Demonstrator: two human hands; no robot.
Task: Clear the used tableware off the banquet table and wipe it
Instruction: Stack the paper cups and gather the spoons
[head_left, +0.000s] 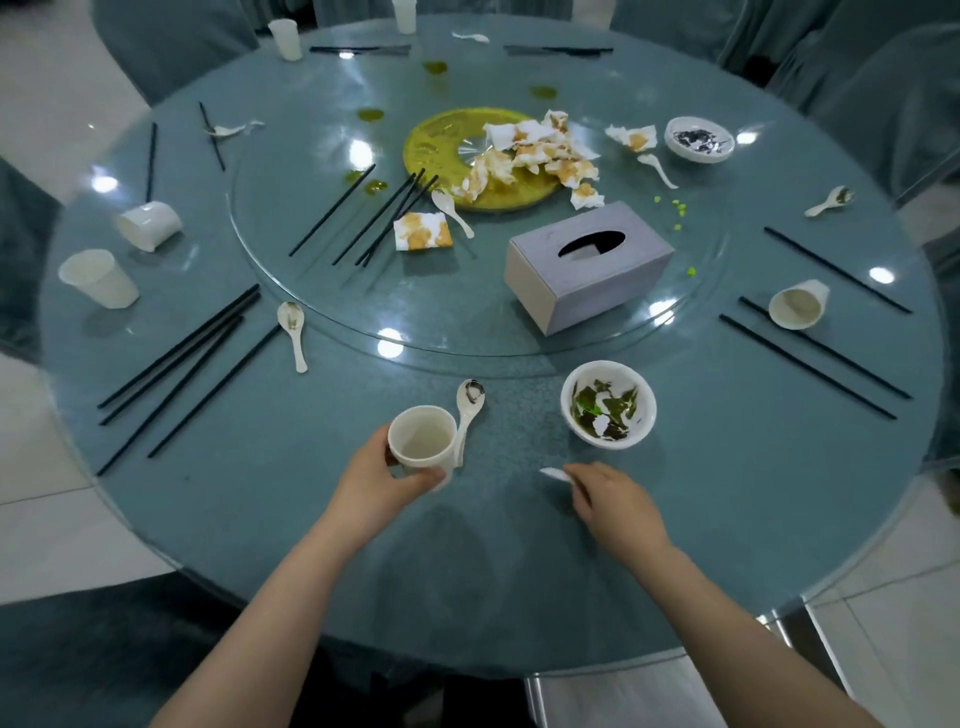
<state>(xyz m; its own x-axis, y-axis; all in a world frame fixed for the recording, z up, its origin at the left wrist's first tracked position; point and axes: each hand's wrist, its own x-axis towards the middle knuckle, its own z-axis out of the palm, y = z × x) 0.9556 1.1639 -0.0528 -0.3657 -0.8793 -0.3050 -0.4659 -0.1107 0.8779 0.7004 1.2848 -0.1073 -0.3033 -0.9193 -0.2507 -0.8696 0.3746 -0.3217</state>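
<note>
Within the left hand's (382, 475) fingers (428, 475), the cup (422, 442), upright.

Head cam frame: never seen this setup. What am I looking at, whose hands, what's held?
No robot here: one wide-angle camera on a person's head, looking down at their bare hands over a round glass-topped banquet table. The left hand grips a white cup, with a dirty spoon beside it. The right hand pinches a small white object, too small to identify. Nearby sits a bowl with green leftovers. On the glass turntable: a tissue box, a yellow plate heaped with soiled napkins. Black chopsticks, cups and spoons lie scattered around the rim.
</note>
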